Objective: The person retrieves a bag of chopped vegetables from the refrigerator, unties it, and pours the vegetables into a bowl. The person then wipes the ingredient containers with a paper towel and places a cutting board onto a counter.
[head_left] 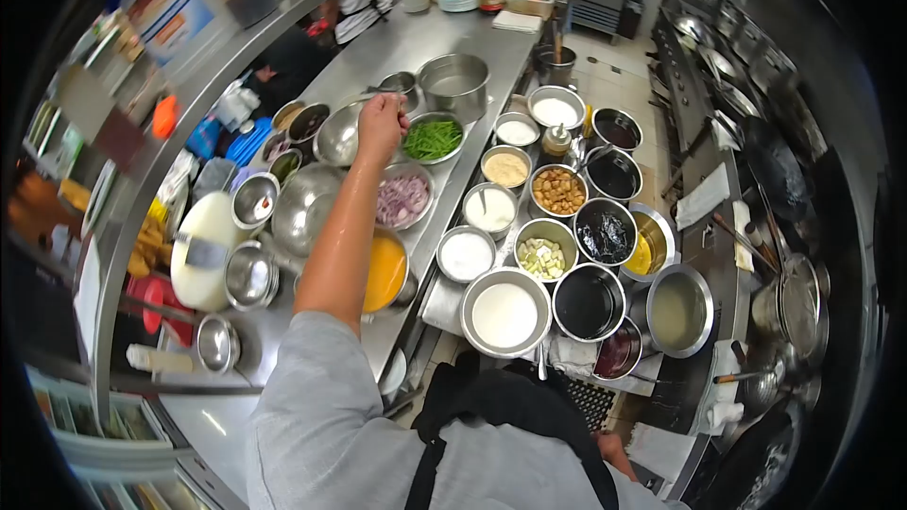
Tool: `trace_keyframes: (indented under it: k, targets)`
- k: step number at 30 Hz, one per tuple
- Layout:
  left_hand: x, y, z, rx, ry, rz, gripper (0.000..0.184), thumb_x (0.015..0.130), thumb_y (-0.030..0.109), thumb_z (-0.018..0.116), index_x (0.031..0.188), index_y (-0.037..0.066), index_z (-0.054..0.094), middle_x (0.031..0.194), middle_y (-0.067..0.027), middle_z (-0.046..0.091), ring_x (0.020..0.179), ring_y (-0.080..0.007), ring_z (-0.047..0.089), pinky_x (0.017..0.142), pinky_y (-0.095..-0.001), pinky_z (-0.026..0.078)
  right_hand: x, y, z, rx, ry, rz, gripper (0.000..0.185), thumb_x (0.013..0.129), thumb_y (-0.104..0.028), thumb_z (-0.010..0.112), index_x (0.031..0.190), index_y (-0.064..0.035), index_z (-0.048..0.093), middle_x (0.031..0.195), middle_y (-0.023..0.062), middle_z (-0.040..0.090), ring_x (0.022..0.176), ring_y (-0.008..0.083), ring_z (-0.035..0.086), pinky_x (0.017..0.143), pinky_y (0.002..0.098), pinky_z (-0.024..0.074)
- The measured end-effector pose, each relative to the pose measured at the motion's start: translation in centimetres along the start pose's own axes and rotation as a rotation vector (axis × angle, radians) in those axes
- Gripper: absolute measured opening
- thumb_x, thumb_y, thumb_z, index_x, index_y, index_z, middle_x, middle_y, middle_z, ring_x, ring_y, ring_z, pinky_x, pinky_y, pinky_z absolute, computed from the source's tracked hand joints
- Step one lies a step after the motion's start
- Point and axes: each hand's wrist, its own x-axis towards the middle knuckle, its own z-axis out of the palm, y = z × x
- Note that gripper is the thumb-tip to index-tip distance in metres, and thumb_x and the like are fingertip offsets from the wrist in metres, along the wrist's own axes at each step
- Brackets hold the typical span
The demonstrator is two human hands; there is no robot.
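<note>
My left hand (382, 123) is stretched out over the steel counter, its fingers closed together. What they hold, if anything, is hidden. Just right of and below it sits a bowl of chopped green vegetable (433, 140). A small steel pot (401, 85) stands behind the hand, with a dark handle near its rim. Beneath my forearm are a bowl of chopped red onion (402, 198) and a pot of orange liquid (385, 269). My right hand (614, 453) hangs low beside the black apron, near the stove side; its fingers are mostly hidden.
A large steel pot (453, 85) stands farther back. Several containers of sauces, powders and cubes, including a bowl of white liquid (505, 314), crowd the cart at centre right. Woks (775, 170) line the stove at right. An overhead shelf (222, 57) runs along the left.
</note>
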Motion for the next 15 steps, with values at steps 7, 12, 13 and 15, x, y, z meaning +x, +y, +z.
trace_keyframes:
  k: [7,12,13,15]
  targets:
    - [10.4,-12.9,-1.4,1.059,-0.07,0.361,0.02,0.084,0.014,0.06,0.1,0.007,0.069,0.097,-0.0193,0.067,0.087,-0.0421,0.063,0.077,-0.0481,0.05,-3.7,13.0,2.8,-0.508,-0.083,-0.284,0.018,0.079,-0.019,0.066,0.09,-0.0047,0.066,0.084,0.0075,0.065,0.067,0.0256,0.063,0.061,0.0403,0.0504]
    - [11.6,-10.5,-0.1,0.808,-0.068,0.475,0.022,0.081,0.015,0.061,0.099,0.006,0.07,0.094,-0.0185,0.068,0.089,-0.0391,0.064,0.083,-0.0445,0.05,-6.3,18.3,6.9,-0.678,-0.109,-0.638,0.024,0.076,-0.024,0.068,0.093,-0.007,0.067,0.093,0.0093,0.067,0.072,0.0281,0.065,0.066,0.0413,0.0523]
    - [11.9,-11.9,-0.9,0.957,-0.233,0.326,0.024,0.082,0.015,0.06,0.102,0.007,0.07,0.1,-0.02,0.067,0.097,-0.0389,0.062,0.089,-0.0435,0.048,-6.2,18.9,7.8,-0.71,-0.102,-0.754,0.025,0.076,-0.025,0.068,0.094,-0.0075,0.067,0.095,0.0096,0.067,0.072,0.0286,0.066,0.067,0.0414,0.0527]
    - [12.6,-13.1,-1.7,1.084,-0.403,0.182,0.027,0.082,0.015,0.06,0.106,0.009,0.07,0.106,-0.0214,0.066,0.105,-0.0388,0.061,0.095,-0.0426,0.046,-5.0,19.4,8.3,-0.794,-0.067,-0.963,0.028,0.074,-0.027,0.068,0.096,-0.0084,0.067,0.098,0.0103,0.068,0.074,0.0296,0.067,0.068,0.0418,0.0535]
